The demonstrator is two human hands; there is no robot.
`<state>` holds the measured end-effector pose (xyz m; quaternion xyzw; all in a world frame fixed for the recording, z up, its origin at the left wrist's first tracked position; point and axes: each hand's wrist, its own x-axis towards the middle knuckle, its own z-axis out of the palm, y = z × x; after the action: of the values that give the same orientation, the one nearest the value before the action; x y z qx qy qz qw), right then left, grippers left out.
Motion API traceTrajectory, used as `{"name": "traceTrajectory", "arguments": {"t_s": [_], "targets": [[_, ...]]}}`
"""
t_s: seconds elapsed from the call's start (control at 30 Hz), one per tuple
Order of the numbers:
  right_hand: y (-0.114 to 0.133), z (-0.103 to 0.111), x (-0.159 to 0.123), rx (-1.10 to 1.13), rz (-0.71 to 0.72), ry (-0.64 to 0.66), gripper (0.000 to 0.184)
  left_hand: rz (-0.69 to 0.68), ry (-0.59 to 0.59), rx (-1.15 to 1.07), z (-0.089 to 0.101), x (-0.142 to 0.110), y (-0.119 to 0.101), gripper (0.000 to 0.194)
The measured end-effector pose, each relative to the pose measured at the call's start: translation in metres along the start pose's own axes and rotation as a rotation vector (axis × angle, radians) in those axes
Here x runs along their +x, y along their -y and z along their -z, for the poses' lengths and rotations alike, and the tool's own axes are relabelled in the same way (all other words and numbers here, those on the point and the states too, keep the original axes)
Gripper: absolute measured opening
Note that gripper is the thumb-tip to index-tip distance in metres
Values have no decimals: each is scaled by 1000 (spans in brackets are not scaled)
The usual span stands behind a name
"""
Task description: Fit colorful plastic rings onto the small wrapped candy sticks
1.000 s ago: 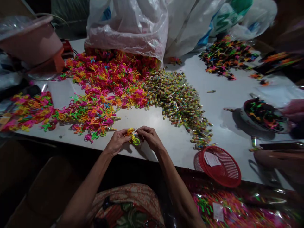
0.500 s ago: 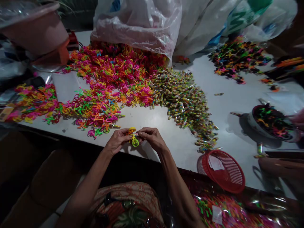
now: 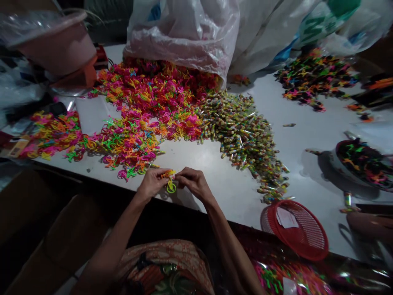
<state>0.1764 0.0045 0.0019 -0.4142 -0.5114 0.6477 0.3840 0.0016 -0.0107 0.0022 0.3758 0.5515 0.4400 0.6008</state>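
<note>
My left hand and my right hand meet at the near edge of a white table. Both pinch a small yellow and orange plastic toy, whose round ring hangs down between the fingertips. Just beyond my hands lies a big heap of neon plastic toy pieces in pink, orange, yellow and green. To its right spreads a pile of small wrapped candy tubes.
Large plastic bags stand at the table's back. A red mesh basket sits at the near right edge, a bowl of dark toy pieces further right, another colourful heap at back right, a pink tub at back left.
My hands stay together on the little toy, working it slightly; its ring now hangs lower. The view has shifted a little, so the table appears further right and lower.
</note>
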Motion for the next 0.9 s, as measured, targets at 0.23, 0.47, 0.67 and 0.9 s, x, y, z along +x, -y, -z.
{"name": "traceTrajectory", "arguments": {"t_s": [0.23, 0.47, 0.67, 0.9], "targets": [[-6, -12, 18, -18, 36, -107, 30, -180, -214, 261, 1, 6, -12, 34], [-17, 48, 24, -230, 51, -491, 57, -532, -822, 992, 83, 24, -92, 41], [-5, 122, 30, -1108, -2, -726, 36, -501, -533, 1382, 67, 82, -97, 39], [6, 123, 43, -1480, -160, -625, 31, -461, -77, 1282, 12, 161, -48, 40]]}}
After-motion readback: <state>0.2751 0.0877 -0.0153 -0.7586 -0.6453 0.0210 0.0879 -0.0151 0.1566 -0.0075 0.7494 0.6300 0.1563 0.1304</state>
